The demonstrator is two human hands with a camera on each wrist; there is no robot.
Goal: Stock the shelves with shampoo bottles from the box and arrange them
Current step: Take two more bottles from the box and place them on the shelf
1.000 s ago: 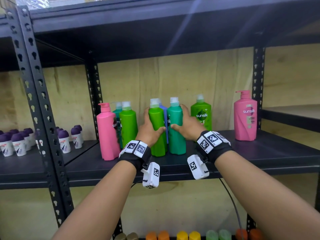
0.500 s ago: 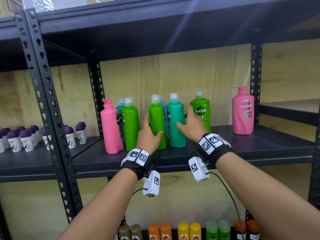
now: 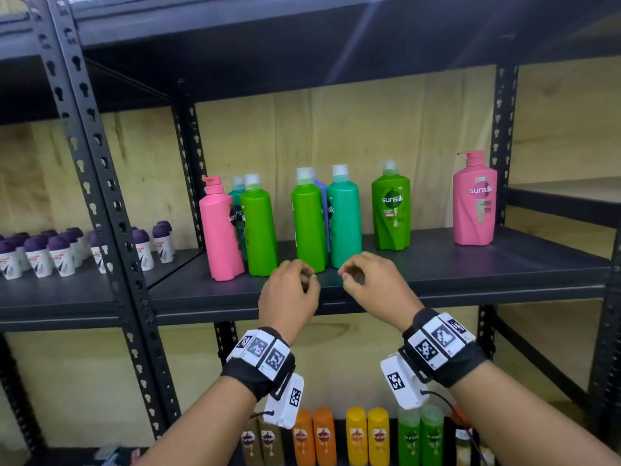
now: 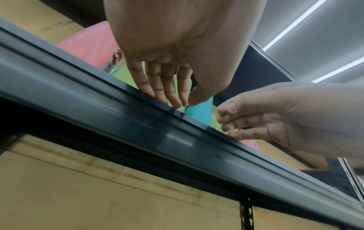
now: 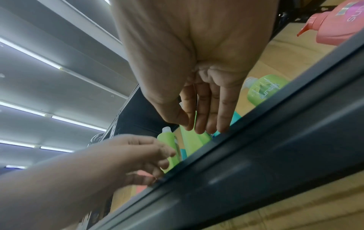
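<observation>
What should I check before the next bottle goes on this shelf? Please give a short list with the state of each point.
1. Both hands free: ok. The left hand and the right hand hold nothing, fingers loosely curled.
2. Hands clear of the bottles: ok. They hang before the shelf edge.
3. Middle pair upright: ok. The green bottle and the teal bottle stand straight, side by side.
4. Room for more: ok. Bare shelf lies between the labelled green bottle and the right pink bottle.
5. Labels facing front: not ok. Several bottles show plain backs.
6. Box within reach: cannot tell. It is not in view.
</observation>
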